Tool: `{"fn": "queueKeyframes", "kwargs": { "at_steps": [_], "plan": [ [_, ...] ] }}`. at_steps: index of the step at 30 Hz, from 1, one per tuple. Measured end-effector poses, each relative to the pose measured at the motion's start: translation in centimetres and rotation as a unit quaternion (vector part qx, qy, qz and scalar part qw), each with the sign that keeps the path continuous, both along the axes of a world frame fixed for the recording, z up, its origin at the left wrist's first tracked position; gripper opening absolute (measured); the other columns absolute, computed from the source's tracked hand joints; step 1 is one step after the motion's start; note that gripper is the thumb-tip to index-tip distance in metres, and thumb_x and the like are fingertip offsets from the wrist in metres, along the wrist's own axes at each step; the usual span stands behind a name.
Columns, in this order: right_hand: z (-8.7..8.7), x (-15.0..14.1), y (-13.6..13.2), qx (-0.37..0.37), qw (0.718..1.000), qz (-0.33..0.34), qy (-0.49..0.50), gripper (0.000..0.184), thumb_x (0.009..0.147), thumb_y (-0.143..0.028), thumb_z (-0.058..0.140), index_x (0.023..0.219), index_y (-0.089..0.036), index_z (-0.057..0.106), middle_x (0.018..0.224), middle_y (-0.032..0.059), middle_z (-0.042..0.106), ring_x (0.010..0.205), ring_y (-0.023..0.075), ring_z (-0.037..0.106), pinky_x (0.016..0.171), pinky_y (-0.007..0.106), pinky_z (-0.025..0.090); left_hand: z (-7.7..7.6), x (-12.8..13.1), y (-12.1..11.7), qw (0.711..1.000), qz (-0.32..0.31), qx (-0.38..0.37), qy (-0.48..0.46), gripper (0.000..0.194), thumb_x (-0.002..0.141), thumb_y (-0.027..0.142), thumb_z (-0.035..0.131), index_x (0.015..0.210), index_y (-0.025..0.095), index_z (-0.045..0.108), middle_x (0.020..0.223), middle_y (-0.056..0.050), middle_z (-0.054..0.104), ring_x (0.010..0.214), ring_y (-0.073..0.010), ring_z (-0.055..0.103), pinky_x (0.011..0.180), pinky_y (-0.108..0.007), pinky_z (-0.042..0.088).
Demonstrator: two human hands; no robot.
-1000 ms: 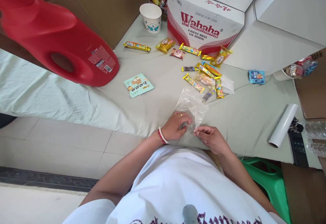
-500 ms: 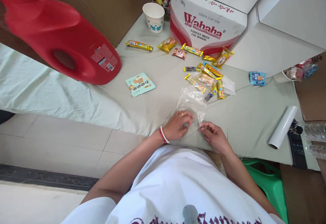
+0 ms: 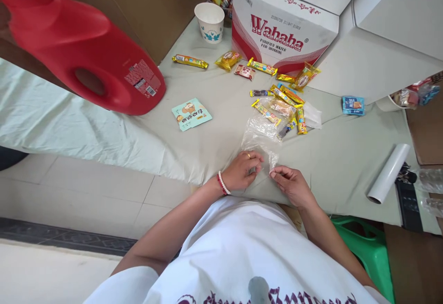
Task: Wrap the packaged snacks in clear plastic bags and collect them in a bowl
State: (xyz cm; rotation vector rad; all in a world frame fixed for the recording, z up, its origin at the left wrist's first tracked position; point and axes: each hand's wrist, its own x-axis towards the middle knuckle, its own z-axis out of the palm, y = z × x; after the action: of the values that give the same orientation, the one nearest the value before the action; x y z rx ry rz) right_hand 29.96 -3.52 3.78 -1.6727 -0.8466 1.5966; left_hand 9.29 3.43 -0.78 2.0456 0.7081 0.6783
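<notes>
Hands (image 3: pixel 242 171) curl inward, the right (image 3: pixel 291 185) pinching clear plastic (image 3: pixel 260 131).

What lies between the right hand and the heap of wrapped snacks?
In the head view, crumpled clear plastic lies there; the right hand pinches its near end, and its far end reaches the wrapped snacks.

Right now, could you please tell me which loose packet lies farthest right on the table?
The blue packet just left of the filled white container; it lies alone, while the other loose packets are all farther left.
</notes>
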Motion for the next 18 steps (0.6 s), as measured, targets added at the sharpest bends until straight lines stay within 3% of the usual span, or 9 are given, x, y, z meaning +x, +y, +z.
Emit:
{"fn": "queueKeyframes", "kwargs": {
  "at_steps": [4, 9, 13, 18],
  "plan": [
    [0.3, -0.6, 0.4, -0.002, 0.999, 0.012, 0.034, 0.044, 0.067, -0.058, 0.085, 0.081, -0.017, 0.075, 0.057, -0.0045, 0.049, 0.047, 0.0060, 0.028, 0.046, 0.024, 0.016, -0.2, 0.0, -0.1, 1.000, 0.011, 0.014, -0.025, 0.006, 0.081, 0.019, 0.063, 0.085, 0.022, 0.060, 0.124, -0.008, 0.065, 0.117, -0.0236, 0.060, 0.104, -0.042, 0.045],
    [0.5, -1.2, 0.9, 0.007, 0.999, 0.005, 0.044, 0.043, 0.067, -0.058, 0.086, 0.080, -0.018, 0.075, 0.063, -0.0022, 0.058, 0.047, 0.0055, 0.028, 0.046, 0.025, 0.017, -0.4, 0.1, -0.2, 0.999, 0.032, 0.029, -0.023, 0.023, 0.087, 0.044, 0.070, 0.089, 0.022, 0.063, 0.125, -0.011, 0.064, 0.118, -0.0256, 0.058, 0.104, -0.045, 0.046],
    [0.5, -1.4, 1.0, 0.006, 0.999, -0.004, 0.045, 0.042, 0.067, -0.058, 0.086, 0.078, -0.018, 0.074, 0.058, -0.0043, 0.051, 0.047, 0.0056, 0.026, 0.046, 0.025, 0.016, -0.4, 0.1, -0.1, 0.998, 0.042, 0.046, -0.028, 0.023, 0.095, 0.044, 0.060, 0.093, 0.023, 0.071, 0.115, -0.009, 0.067, 0.108, -0.0224, 0.061, 0.100, -0.042, 0.046],
    [0.3, -1.3, 0.9, 0.004, 0.999, -0.007, 0.054, 0.040, 0.067, -0.055, 0.087, 0.077, -0.018, 0.075, 0.060, -0.0039, 0.053, 0.048, 0.0053, 0.026, 0.047, 0.025, 0.014, -0.2, 0.0, 0.0, 0.997, 0.034, 0.064, -0.031, 0.027, 0.100, 0.039, 0.052, 0.095, 0.024, 0.074, 0.101, -0.006, 0.071, 0.097, -0.0191, 0.062, 0.096, -0.040, 0.045]
  ]
}}
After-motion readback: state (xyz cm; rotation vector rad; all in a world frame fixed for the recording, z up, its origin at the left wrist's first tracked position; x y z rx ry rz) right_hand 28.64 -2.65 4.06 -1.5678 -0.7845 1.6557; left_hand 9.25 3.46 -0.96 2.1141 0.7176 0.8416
